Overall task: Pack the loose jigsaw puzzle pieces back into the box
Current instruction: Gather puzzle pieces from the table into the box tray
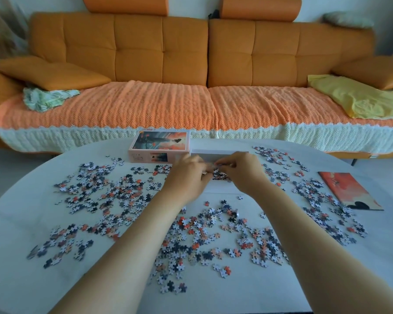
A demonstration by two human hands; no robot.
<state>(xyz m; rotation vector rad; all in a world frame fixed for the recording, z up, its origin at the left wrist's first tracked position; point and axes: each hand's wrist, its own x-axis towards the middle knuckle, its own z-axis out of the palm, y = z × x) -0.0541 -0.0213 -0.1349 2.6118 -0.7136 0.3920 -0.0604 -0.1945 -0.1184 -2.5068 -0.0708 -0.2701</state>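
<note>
Both forearms reach forward. Left hand (pixel 186 175) and right hand (pixel 243 172) meet over the open white box (pixel 220 155), fingers pinched on small puzzle pieces (pixel 218 173). Interlocking cardboard pieces litter the smooth white worktop (pixel 21 279); the printed lid (pixel 160 146) sits beside the box.

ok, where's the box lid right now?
Head view: the box lid sits at the table's far edge, left of centre, just beyond the left hand, by the sofa.

matt white table (pixel 21 223), knitted sofa cover (pixel 145 105)
</note>
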